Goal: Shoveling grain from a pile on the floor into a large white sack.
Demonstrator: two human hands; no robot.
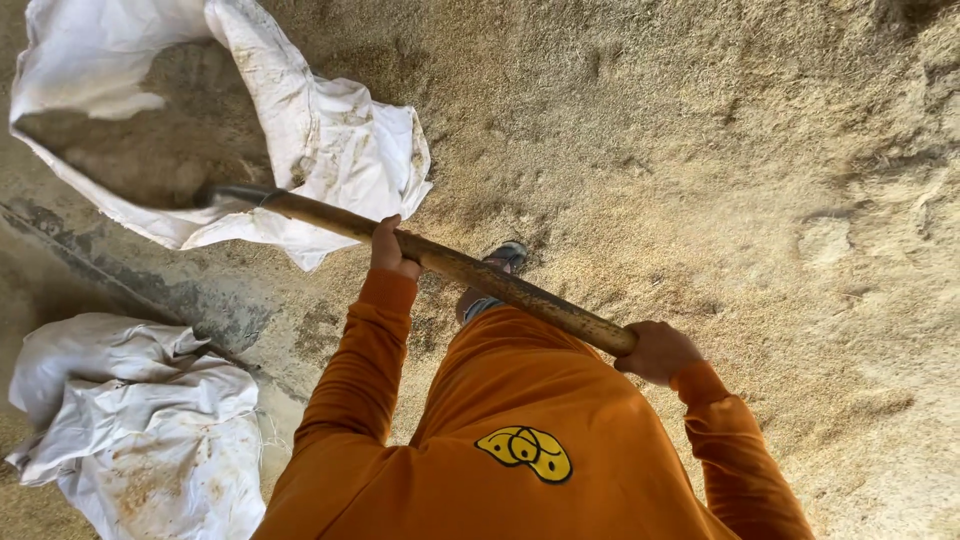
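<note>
Two bare hands grip one long, worn wooden shovel handle (450, 265) that runs slantwise across the view: the left hand (392, 250) is clenched round its middle, the right hand (655, 350) is clenched over its butt end, close to the person's orange long-sleeved shirt (520, 440). The handle's far end meets a dark metal socket (235, 193) just inside the mouth of an open white woven sack (330, 140); the blade itself is hidden in the shadow there, so whether it carries a load cannot be told. The sack lies slumped on the ground with some tan husk-like material showing inside, and by its loose folds it looks only partly filled. A large heap of the same tan chaff (720, 150) spreads to the right, so much seems left to shovel. A second white sack (140, 420), crumpled and stained, lies at lower left on the grey concrete floor (150, 290).
</note>
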